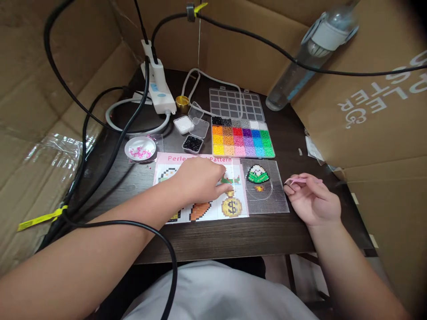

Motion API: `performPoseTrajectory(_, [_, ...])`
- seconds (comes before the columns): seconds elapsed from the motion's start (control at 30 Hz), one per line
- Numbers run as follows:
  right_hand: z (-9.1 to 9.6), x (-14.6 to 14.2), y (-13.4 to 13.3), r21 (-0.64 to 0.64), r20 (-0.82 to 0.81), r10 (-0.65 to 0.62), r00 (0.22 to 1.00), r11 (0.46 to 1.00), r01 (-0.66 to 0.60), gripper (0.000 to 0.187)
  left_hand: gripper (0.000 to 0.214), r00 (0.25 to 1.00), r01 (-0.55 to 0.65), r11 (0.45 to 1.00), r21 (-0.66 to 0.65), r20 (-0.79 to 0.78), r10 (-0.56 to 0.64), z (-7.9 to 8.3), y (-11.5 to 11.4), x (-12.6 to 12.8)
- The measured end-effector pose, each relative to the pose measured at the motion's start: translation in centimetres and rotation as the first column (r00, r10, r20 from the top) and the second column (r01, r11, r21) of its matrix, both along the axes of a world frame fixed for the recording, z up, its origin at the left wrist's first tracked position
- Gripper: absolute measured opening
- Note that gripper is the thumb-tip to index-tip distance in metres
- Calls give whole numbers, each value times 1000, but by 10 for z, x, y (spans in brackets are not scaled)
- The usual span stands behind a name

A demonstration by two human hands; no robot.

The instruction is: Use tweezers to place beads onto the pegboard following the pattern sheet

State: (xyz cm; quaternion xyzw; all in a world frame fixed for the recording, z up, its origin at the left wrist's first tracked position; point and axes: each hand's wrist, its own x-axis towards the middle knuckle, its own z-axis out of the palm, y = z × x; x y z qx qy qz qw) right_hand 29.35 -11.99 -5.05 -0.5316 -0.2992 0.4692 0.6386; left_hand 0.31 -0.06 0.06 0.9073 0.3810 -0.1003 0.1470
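My left hand (200, 178) is over the bead pattern sheet (207, 218), thumb and index finger apart near the green picture and the money bag picture. A faint clear edge shows beside the thumb. My right hand (315, 202), palm turned up, grips pink tweezers (305, 180) whose tips point left. Between the hands lies a clear pegboard (280, 202). It carries a bead rice ball (258, 174) in white, green and black, with a small patch of orange-yellow beads (259, 189) below it.
Behind the sheet are a sorted bead box (243, 140), small boxes of white beads (183, 125) and black beads (192, 143), a gold cup (182, 103) and a power strip (160, 91). A dish (130, 153) holds pink beads. Black cables (125, 129), a bottle (296, 73) and cardboard walls surround.
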Motion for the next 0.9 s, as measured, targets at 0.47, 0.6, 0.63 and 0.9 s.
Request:
performPoseTrajectory(0.47, [-4, 11, 1, 6, -37, 123, 992, 992, -122, 10, 50, 1000, -4, 1000, 5, -8, 4, 0, 0, 1])
performPoseTrajectory(0.6, [-4, 11, 1, -6, -66, 98, 993, 995, -99, 12, 52, 1000, 4, 1000, 5, -21, -4, 0, -1, 1])
performPoseTrajectory(0.63, [-4, 11, 1, -4, -55, 104, 993, 995, -105, 11, 52, 1000, 6, 1000, 5, -26, -6, 0, -1, 1])
performPoseTrajectory(0.9, [-2, 11, 1, -6, -34, 106, 994, 994, -107, 13, 53, 1000, -16, 1000, -3, 3, 16, 0, -2, 0])
